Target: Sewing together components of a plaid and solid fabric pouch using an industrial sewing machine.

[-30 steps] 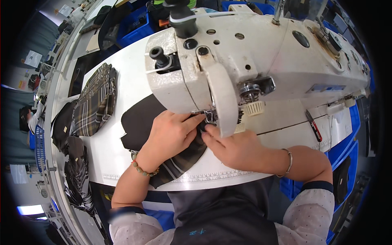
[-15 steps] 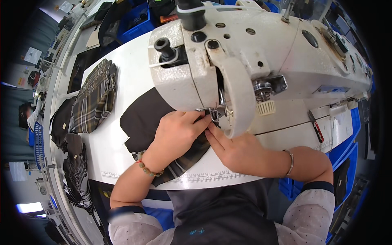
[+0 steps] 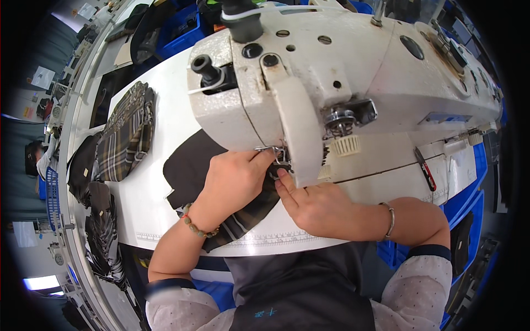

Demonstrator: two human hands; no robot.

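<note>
A dark brown cloth piece lies under the head of a white sewing machine, with a plaid part showing below my wrist. My left hand is closed on the cloth, its thumb and forefinger pinching right beside the presser foot. My right hand grips a small dark fold of the cloth just in front of the foot, fingertips close together. The machine's pale curved guard covers part of the needle area, and the needle tip cannot be made out.
Plaid pieces and dark folded pieces lie at the table's left. A red-handled cutter rests on the right of the machine bed. A printed ruler strip runs along the front edge. Blue bins stand at the right.
My right fingertips have drawn slightly apart from my left ones, so a dark cloth fold shows between them. The machine head appears farther left in the view. The cloth stays almost in place.
</note>
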